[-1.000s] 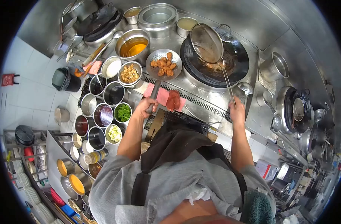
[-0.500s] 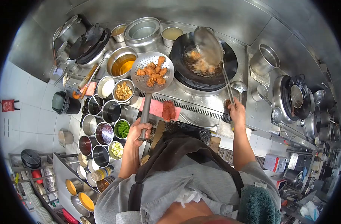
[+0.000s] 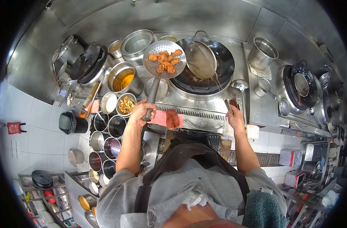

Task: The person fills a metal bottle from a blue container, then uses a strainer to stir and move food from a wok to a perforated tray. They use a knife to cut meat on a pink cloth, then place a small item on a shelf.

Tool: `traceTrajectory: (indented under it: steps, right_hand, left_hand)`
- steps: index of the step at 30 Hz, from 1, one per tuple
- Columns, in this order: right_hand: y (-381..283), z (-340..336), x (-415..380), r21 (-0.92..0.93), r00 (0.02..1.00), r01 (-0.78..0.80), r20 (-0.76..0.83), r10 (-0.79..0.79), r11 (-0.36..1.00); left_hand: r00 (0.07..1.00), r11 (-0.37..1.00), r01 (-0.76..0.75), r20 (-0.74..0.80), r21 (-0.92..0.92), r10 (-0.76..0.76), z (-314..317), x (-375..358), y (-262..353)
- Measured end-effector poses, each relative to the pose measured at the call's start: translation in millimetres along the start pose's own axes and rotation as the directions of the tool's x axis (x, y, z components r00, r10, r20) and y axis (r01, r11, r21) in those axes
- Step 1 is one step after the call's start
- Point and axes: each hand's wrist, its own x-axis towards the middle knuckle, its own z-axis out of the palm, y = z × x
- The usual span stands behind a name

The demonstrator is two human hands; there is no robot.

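My left hand (image 3: 144,111) is wrapped round the handle of a perforated strainer (image 3: 152,68). Browned fried pieces (image 3: 166,60) lie in its bowl, whose right edge overlaps the wok's left side in this view. In my right hand (image 3: 236,116) is the handle of a round wire-mesh strainer (image 3: 200,60), its mesh over the left part of the black wok (image 3: 226,57). Dark residue shows on the wok's bottom below the mesh. A steel ladle (image 3: 240,84) rests to the wok's right, its handle passing by my right hand.
A pot of amber oil (image 3: 123,80) stands left of the strainers, near a bowl of browned chunks (image 3: 126,105). A pink cloth (image 3: 158,118) with a red scrubber (image 3: 172,118) lies at the stove's front. Several steel pots (image 3: 112,147) crowd the left; another wok station (image 3: 285,91) is right.
The perforated strainer with its fried pieces has moved right, up to the wok. The mesh strainer has come down and left; the pieces seen frying in the wok no longer show there.
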Motion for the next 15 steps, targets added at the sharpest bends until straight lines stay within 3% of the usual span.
traceTrajectory:
  steps: [1, 2, 4, 5, 7, 10, 12, 14, 15]
  right_hand:
    - [10, 4, -1, 0.005, 0.991, 0.105, -0.081, -0.104, 0.994]
    - [9, 4, 0, 0.008, 0.991, 0.104, -0.087, -0.103, 0.995]
    - [9, -1, -1, 0.209, 0.987, -0.160, 0.050, 0.153, 0.965]
    - [-2, -7, -3, 0.212, 0.986, -0.164, 0.044, 0.158, 0.964]
    - [-27, -18, -4, 0.383, 0.919, -0.390, 0.223, 0.326, 0.837]
    - [-23, -15, -2, 0.429, 0.901, -0.423, 0.293, 0.320, 0.798]
    - [-32, -18, -1, 0.380, 0.909, -0.408, 0.251, 0.332, 0.830]
    - [-26, -18, 3, 0.332, 0.916, -0.395, 0.211, 0.341, 0.857]
    - [-16, -15, 6, 0.208, 0.965, -0.256, 0.110, 0.238, 0.944]
  left_hand:
    - [1.000, 0.998, 0.017, 0.006, 0.059, -0.017, 2, 6, 3]
    - [0.999, 0.993, 0.034, 0.011, 0.117, -0.035, 5, 13, 4]
    - [1.000, 0.986, 0.021, -0.008, 0.164, -0.020, 12, 25, 5]
    - [0.999, 0.978, 0.038, -0.008, 0.205, -0.037, 18, 31, 7]
    - [0.998, 0.960, 0.062, -0.004, 0.273, -0.064, 23, 48, 6]
    - [0.999, 0.928, 0.020, -0.040, 0.372, -0.005, 31, 78, -2]
    - [0.998, 0.910, 0.021, -0.064, 0.414, 0.006, 39, 89, -4]
    - [0.976, 0.833, -0.021, -0.170, 0.553, 0.137, 44, 94, -2]
    - [0.966, 0.712, -0.037, -0.158, 0.701, 0.206, 44, 98, 3]
